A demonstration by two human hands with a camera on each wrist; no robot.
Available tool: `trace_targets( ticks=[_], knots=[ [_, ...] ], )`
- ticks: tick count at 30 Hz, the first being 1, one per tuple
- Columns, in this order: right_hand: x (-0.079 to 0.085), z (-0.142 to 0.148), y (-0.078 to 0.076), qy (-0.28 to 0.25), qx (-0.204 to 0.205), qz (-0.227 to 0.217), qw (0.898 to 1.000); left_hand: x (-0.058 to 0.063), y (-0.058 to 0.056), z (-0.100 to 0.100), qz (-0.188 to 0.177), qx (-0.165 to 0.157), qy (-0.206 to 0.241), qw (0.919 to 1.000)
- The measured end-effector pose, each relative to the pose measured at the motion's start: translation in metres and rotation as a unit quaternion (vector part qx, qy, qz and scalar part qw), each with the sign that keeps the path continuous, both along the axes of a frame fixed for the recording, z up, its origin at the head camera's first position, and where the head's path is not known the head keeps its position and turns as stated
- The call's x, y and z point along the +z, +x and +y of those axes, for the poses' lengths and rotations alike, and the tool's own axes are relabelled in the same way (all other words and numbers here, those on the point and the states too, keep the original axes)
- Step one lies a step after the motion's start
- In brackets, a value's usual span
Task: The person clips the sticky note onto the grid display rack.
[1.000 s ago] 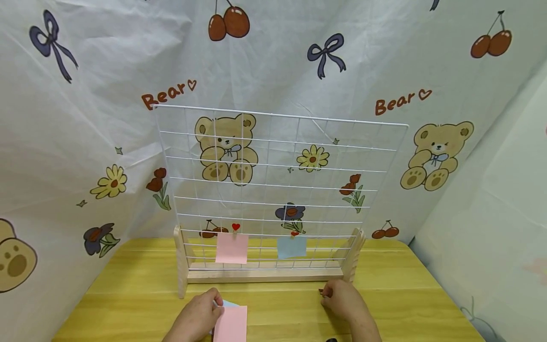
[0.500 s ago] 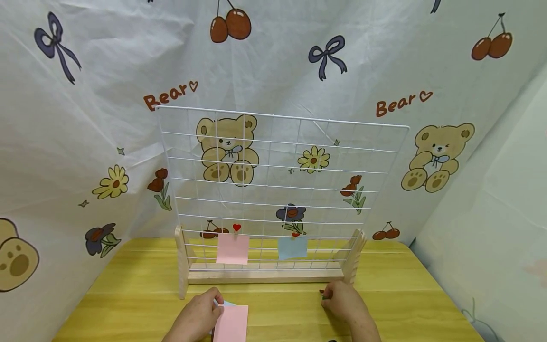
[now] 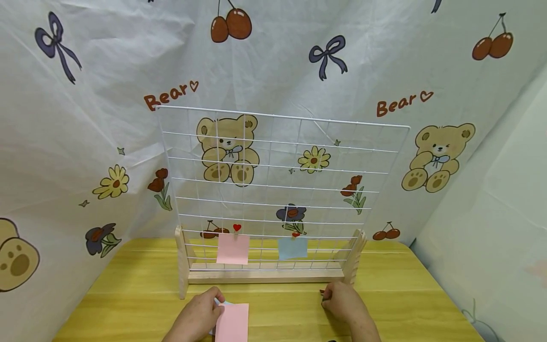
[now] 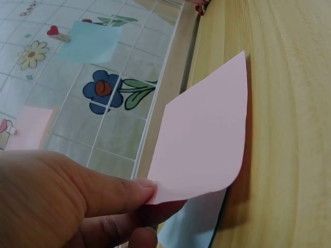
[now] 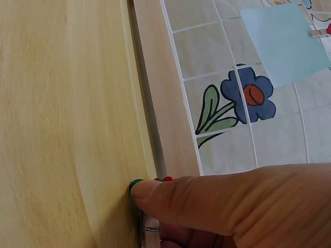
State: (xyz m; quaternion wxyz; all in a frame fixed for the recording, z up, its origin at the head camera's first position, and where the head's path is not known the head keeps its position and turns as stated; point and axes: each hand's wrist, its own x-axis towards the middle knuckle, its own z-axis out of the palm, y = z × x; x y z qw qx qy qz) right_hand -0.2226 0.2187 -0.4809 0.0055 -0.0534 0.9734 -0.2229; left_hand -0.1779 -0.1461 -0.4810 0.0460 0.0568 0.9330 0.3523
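My left grip (image 3: 196,313) pinches a rectangular pink paper sheet (image 4: 201,137), right grip (image 3: 345,303) a wooden clip (image 5: 150,237); white wire grid (image 3: 268,185) ahead.

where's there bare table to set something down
Bare table lies between the pink sheet and right hand, before the wooden base; also right of that hand. It's crowded by the left hand, where pink overlaps a blue sheet.

Head view: the lower edge crops the pink note (image 3: 232,324) and 1 dark object (image 3: 331,340), too little shown to identify. The note hides part of the blue paper (image 4: 192,223); the right hand (image 5: 243,206) covers part of the clip (image 5: 150,235).
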Motion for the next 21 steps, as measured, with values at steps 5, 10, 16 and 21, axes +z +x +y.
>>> trace_targets(
  ticks=[5,10,16,21],
  knots=[
    [0.0014,-0.0003,0.0005,-0.004,0.006,0.008,1.0,0.0002,0.0002,0.0006,-0.001,0.0,-0.001,1.0],
    [0.002,-0.0005,-0.0005,-0.001,0.011,0.01,1.0,0.0012,0.0004,0.002,-0.002,0.005,0.0,1.0],
    [0.0027,-0.0015,-0.0005,-0.007,0.008,0.0,1.0,0.0021,0.0016,0.0024,-0.008,0.004,0.011,0.9999],
    [0.0027,-0.0014,-0.0006,-0.013,0.008,0.004,1.0,0.0016,0.0022,0.0022,-0.008,0.002,0.019,0.9998]
  ],
)
